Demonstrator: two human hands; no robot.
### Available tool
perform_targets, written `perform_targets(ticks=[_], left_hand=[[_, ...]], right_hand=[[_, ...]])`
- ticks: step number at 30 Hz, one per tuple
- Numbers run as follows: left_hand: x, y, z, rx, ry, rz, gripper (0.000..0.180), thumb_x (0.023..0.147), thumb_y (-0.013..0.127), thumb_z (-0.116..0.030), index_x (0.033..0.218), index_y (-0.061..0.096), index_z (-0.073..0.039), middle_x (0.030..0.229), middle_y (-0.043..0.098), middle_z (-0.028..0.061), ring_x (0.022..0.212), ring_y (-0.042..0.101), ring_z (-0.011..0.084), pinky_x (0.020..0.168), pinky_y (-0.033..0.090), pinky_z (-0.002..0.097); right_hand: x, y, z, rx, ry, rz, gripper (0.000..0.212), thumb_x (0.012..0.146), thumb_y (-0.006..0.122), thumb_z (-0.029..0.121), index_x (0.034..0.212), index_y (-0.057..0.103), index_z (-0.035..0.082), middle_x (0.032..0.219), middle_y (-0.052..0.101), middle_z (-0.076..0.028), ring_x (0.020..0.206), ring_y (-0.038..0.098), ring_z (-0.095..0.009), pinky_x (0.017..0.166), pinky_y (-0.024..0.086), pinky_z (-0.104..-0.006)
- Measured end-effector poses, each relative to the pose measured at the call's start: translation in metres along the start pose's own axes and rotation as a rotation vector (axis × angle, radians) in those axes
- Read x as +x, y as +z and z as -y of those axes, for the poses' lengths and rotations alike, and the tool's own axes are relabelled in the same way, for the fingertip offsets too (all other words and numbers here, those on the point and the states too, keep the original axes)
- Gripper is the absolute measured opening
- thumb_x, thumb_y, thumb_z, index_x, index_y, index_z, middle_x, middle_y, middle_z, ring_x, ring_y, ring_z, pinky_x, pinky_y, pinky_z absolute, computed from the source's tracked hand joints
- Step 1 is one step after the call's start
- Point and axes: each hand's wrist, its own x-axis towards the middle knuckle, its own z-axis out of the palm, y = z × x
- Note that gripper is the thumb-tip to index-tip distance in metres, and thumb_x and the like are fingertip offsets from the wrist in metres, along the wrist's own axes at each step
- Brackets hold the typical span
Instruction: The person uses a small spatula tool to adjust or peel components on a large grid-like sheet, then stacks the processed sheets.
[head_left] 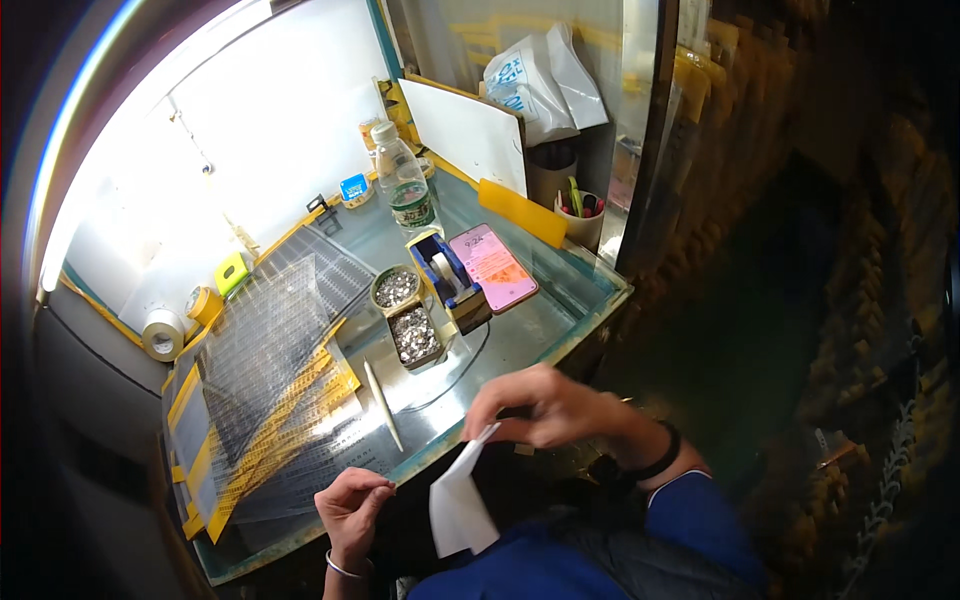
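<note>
My right hand (545, 408) pinches the top corner of a folded white sheet of paper (461, 508), which hangs down in front of my body, off the table's near edge. Lower and to the left, my left hand (352, 512) is closed with thumb and forefinger pressed together; anything between them is too small to make out. A slim pale pen-like stick (382, 405) lies on the glass tabletop (540, 330) just beyond my hands. Past it stand a square tin (415, 336) and a round tin (396, 288), both filled with small shiny metal pieces.
Clear printed sheets with yellow edges (280, 340) cover the table's left. A blue tape dispenser (445, 270), a lit pink phone (493, 268) and a plastic bottle (405, 185) stand beyond the tins. A pen cup (580, 225) is at the right edge, tape rolls (163, 335) at far left.
</note>
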Motion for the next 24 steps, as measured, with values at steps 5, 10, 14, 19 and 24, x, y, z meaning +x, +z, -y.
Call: perform_targets(ticks=[5,10,14,19,24], left_hand=[[0.004,0.009,-0.004,0.034,-0.018,-0.008,0.003,0.077,0.066,0.007,0.075,0.064,0.006,0.084,0.065,0.0146,0.079,0.063,0.0189,0.074,0.052,0.0304],[0.012,0.019,-0.008,-0.141,0.184,-0.009,0.007,0.072,0.070,0.001,0.077,0.066,0.002,0.118,0.058,0.0246,0.109,0.059,0.0317,0.094,0.046,0.0413],[0.014,0.021,-0.013,-0.155,0.064,0.145,0.006,0.073,0.072,-0.002,0.077,0.068,0.000,0.131,0.048,0.0282,0.119,0.051,0.0376,0.102,0.038,0.0472],[0.012,0.013,0.003,0.014,-0.046,0.003,0.009,0.076,0.069,0.008,0.083,0.065,0.004,0.103,0.063,0.0181,0.096,0.062,0.0208,0.085,0.049,0.0310],[0.007,0.012,-0.009,0.289,0.063,-0.035,0.012,0.076,0.068,0.011,0.084,0.066,0.003,0.087,0.065,0.0109,0.080,0.064,0.0160,0.069,0.051,0.0266]], right_hand=[[0.002,0.029,-0.036,0.283,0.098,-0.030,0.008,0.087,0.062,-0.004,0.093,0.061,0.000,0.097,0.069,-0.010,0.094,0.065,-0.015,0.084,0.051,-0.0283],[0.006,0.050,-0.054,0.335,0.097,-0.131,0.009,0.088,0.061,-0.002,0.097,0.060,0.000,0.098,0.069,-0.011,0.093,0.065,-0.014,0.082,0.051,-0.0272],[0.007,0.067,-0.059,0.221,0.102,-0.243,0.013,0.086,0.066,0.004,0.098,0.061,0.000,0.092,0.066,-0.009,0.088,0.063,-0.011,0.079,0.051,-0.0258],[0.008,0.081,-0.056,0.320,0.254,-0.262,0.017,0.088,0.065,0.008,0.101,0.059,0.000,0.089,0.067,-0.008,0.083,0.063,-0.011,0.073,0.052,-0.0271],[0.013,0.078,-0.051,0.565,0.362,-0.169,0.046,0.091,0.063,0.024,0.127,0.045,0.002,0.111,0.061,-0.013,0.104,0.057,-0.015,0.088,0.047,-0.0302]])
